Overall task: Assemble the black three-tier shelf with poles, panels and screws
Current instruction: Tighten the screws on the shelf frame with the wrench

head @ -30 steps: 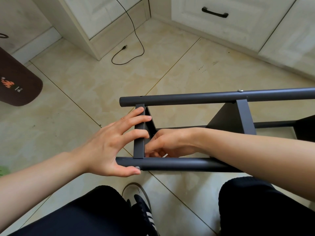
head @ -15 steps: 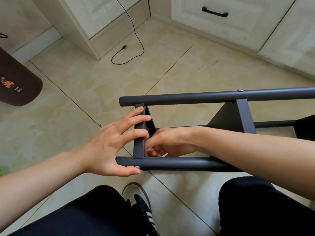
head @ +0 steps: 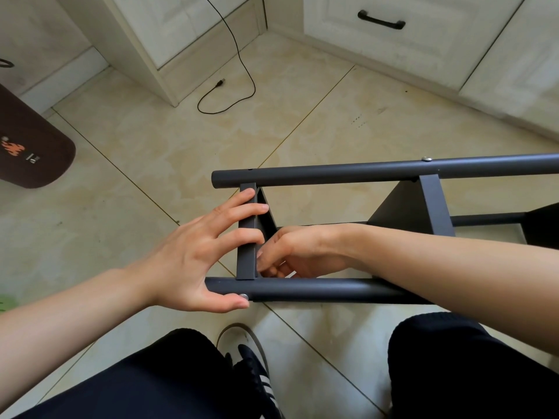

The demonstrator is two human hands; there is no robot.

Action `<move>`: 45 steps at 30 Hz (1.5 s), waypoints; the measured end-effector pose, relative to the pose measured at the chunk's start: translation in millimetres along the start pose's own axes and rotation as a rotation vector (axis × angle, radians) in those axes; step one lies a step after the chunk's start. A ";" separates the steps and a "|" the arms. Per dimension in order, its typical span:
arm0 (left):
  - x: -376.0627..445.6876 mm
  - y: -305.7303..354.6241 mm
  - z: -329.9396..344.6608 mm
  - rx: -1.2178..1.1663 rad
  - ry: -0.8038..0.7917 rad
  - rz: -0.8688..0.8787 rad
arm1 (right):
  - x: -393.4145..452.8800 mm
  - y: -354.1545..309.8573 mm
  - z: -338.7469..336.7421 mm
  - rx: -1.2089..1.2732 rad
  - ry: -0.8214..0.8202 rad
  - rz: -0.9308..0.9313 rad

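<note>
At the far left of the tiled floor (head: pixel 127 152) lies a dark brown mat (head: pixel 28 146) with an orange flame mark, and a black cable (head: pixel 239 71) trails down from the cream cabinets (head: pixel 187 34) beyond it. The black shelf frame (head: pixel 423 207) lies on its side in front of the seated person's knees. The left hand (head: pixel 193 258) spreads over the end panel (head: pixel 246 237): its fingers lie straight across the panel's edge while the thumb presses under the near pole (head: pixel 317 290), right beside a silver screw head (head: pixel 243 296). Just right of the panel, the right hand (head: pixel 299 252) reaches inside the frame with fingers curled toward the joint; what they pinch, if anything, is hidden. Farther right, the far pole (head: pixel 378 170) carries another screw (head: pixel 426 159) above a middle panel (head: pixel 435 207).
</note>
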State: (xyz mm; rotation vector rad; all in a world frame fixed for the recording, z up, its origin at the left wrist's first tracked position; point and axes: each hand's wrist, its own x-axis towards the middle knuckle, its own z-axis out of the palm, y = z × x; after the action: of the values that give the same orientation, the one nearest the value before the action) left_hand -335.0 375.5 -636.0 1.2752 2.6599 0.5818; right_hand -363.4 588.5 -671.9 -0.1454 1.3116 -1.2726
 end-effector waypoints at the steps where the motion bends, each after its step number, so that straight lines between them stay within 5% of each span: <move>1: 0.1 0.0 0.1 -0.001 0.000 0.000 | 0.2 0.5 -0.2 -0.012 0.003 -0.006; 30: 1.2 -2.2 -4.1 0.057 -0.001 0.006 | -2.7 2.4 -1.6 0.020 -0.041 -0.031; 35: 1.2 4.6 -16.6 0.109 -0.124 -0.062 | -26.9 0.1 1.0 -0.042 -0.028 -0.082; 45: 0.3 30.2 -33.5 0.327 -0.402 -0.295 | -80.1 -23.6 21.7 -0.490 0.311 0.096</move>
State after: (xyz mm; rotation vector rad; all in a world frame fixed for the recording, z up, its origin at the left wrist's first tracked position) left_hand -322.8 383.3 -593.3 0.9098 2.5814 -0.1426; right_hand -340.9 626.9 -598.0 -0.2308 1.8636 -0.8949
